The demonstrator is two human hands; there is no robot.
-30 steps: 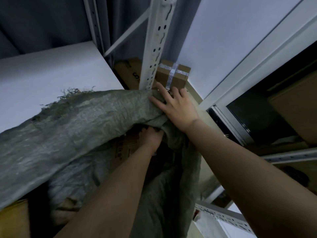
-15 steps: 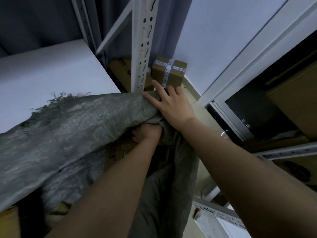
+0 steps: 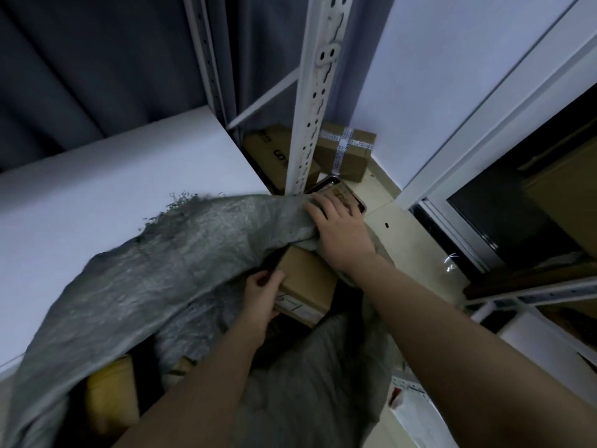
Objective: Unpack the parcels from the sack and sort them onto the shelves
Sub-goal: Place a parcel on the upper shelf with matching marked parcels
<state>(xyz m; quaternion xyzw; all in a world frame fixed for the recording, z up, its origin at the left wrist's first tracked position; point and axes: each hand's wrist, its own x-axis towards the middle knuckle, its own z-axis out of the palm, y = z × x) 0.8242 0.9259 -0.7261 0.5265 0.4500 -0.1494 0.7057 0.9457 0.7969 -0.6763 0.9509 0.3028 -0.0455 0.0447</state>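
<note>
A grey woven sack (image 3: 161, 270) lies open across the lower half of the view, its mouth toward the shelf post. My left hand (image 3: 263, 291) reaches into the mouth and grips the near edge of a brown cardboard parcel (image 3: 307, 282) with a white handwritten label. My right hand (image 3: 339, 231) grips the sack's upper rim and holds it back above the parcel. A yellow parcel (image 3: 109, 396) shows under the sack at lower left.
A white shelf board (image 3: 97, 189) runs along the left. A perforated white upright post (image 3: 313, 101) stands in the middle. Behind it on the floor sit a taped brown box (image 3: 347, 153) and another box (image 3: 268, 153). A second shelf unit (image 3: 533, 295) stands at right.
My left hand has drawn the brown parcel out toward the sack's mouth, so the parcel now shows. My right hand has pulled the rim further back. The view has shifted down.
</note>
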